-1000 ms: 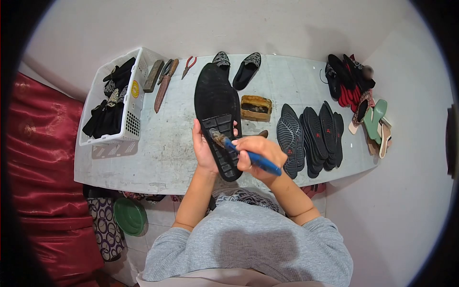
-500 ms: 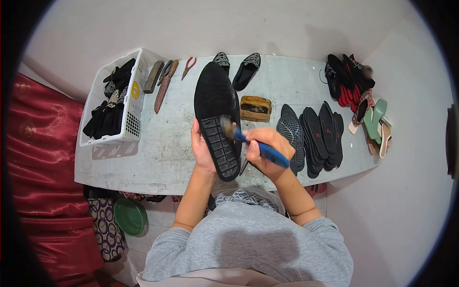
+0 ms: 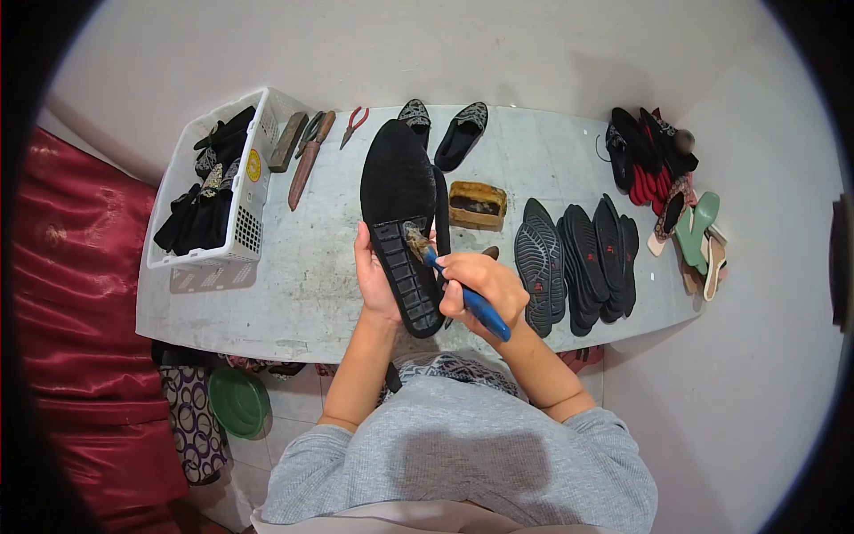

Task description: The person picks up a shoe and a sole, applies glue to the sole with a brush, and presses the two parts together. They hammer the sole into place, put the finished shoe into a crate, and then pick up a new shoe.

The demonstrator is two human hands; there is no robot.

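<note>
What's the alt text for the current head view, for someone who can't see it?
A person's right hand works a blue-handled brush over a black shoe sole held in the left hand, above a table with tools, more soles and shoes.

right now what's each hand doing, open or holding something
Left hand: holding the black sole, fingers mostly hidden behind it.
Right hand: closed on the blue-handled brush.

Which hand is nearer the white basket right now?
Left. The left hand, holding the black sole, is to the right of the white basket; the right hand, gripping the blue brush, is farther right.
</note>
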